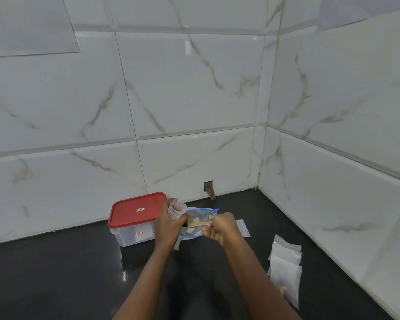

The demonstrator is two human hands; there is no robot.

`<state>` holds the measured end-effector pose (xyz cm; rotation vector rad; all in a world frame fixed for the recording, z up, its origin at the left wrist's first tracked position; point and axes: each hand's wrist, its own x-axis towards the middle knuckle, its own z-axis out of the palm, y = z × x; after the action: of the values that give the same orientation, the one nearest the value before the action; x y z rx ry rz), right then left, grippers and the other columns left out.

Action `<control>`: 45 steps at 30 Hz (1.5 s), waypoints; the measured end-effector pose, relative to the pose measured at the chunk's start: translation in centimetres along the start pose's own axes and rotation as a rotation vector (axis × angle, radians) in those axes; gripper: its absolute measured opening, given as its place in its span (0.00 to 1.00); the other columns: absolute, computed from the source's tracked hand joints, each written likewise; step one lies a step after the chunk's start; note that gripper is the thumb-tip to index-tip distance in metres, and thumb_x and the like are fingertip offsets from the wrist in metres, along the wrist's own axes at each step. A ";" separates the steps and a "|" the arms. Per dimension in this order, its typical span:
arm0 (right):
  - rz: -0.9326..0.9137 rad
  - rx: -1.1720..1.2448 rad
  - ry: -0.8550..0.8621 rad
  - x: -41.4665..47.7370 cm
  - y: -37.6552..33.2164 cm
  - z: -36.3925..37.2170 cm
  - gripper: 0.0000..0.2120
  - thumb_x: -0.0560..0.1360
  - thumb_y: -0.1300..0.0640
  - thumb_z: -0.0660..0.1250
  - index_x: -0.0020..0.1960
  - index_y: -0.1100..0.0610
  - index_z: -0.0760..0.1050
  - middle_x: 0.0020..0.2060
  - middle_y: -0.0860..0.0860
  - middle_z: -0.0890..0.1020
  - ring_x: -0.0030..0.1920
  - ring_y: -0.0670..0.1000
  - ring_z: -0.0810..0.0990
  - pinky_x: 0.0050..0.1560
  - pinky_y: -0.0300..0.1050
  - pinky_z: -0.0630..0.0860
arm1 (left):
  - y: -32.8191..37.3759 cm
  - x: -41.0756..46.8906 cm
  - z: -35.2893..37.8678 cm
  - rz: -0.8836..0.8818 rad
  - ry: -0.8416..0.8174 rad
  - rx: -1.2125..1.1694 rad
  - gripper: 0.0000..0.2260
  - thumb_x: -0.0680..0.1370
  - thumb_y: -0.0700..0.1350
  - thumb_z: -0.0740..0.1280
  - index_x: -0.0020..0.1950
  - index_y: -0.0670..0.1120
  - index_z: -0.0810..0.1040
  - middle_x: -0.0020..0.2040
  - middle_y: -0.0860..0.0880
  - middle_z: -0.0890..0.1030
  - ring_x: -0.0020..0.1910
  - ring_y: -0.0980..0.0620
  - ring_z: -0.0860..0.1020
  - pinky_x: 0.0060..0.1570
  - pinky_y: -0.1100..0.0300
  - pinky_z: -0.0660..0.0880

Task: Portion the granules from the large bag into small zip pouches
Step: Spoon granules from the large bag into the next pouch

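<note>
Looking down from the head camera, two bare forearms reach over a dark, glossy counter (79, 273) set into a corner of marble-veined wall tiles (194, 88); the left hand (169, 224) has its fingers curled round a small zip pouch (177, 210), holding it upright with the mouth gaping at twelve o'clock of the knuckles; at three o'clock of that hand hangs the large bag (201, 215), clear with a blue zip edge, held off the counter between the two hands; the right hand (219, 227) is closed in a fist and pinches the near edge of the bag, where a tan strip (199, 224) runs from thumb to thumb; whether that strip is a label or a line of granules seen through the plastic I cannot tell at this size.

At nine o'clock of the left hand stands a clear plastic container (134, 234) with a red lid (136, 210) pressed on, just beside the wrist; at three o'clock of the right hand an empty flat pouch (243, 227) lies on the counter, partly hidden by the knuckles; at five o'clock, well apart and near the right-hand wall, a stack of pouches (285, 262) lies overlapped, whitish inside; at twelve o'clock, low in the back wall, a small rectangular hole (208, 187) is cut into a tile.
</note>
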<state>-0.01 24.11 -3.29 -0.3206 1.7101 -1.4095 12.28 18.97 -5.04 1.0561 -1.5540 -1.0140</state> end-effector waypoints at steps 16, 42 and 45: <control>-0.130 -0.142 -0.084 -5.1 -5.6 -5.9 0.15 0.79 0.69 0.51 0.57 0.72 0.74 0.29 0.57 0.73 0.28 0.49 0.71 0.22 0.35 0.72 | -0.9 0.4 0.0 -0.039 -0.090 0.087 0.26 0.69 0.40 0.75 0.65 0.45 0.70 0.55 0.50 0.76 0.53 0.51 0.74 0.48 0.62 0.72; -0.659 -0.792 0.165 -5.3 -4.8 -1.8 0.14 0.77 0.65 0.61 0.57 0.56 0.81 0.54 0.55 0.81 0.49 0.52 0.81 0.54 0.40 0.78 | -0.8 -0.4 0.2 -0.049 -0.083 0.039 0.23 0.70 0.36 0.72 0.62 0.45 0.72 0.54 0.48 0.77 0.54 0.50 0.75 0.46 0.63 0.71; -0.579 -0.931 0.215 -5.1 -4.6 -2.0 0.15 0.76 0.63 0.58 0.58 0.57 0.79 0.55 0.55 0.80 0.53 0.54 0.80 0.52 0.42 0.76 | -0.9 -0.3 -0.1 -0.041 -0.066 0.027 0.21 0.71 0.35 0.70 0.63 0.45 0.73 0.54 0.48 0.78 0.53 0.50 0.75 0.47 0.63 0.71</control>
<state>0.00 27.39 3.08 -1.2891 2.5080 -0.9231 12.52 18.98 -5.90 1.0862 -1.6094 -1.0681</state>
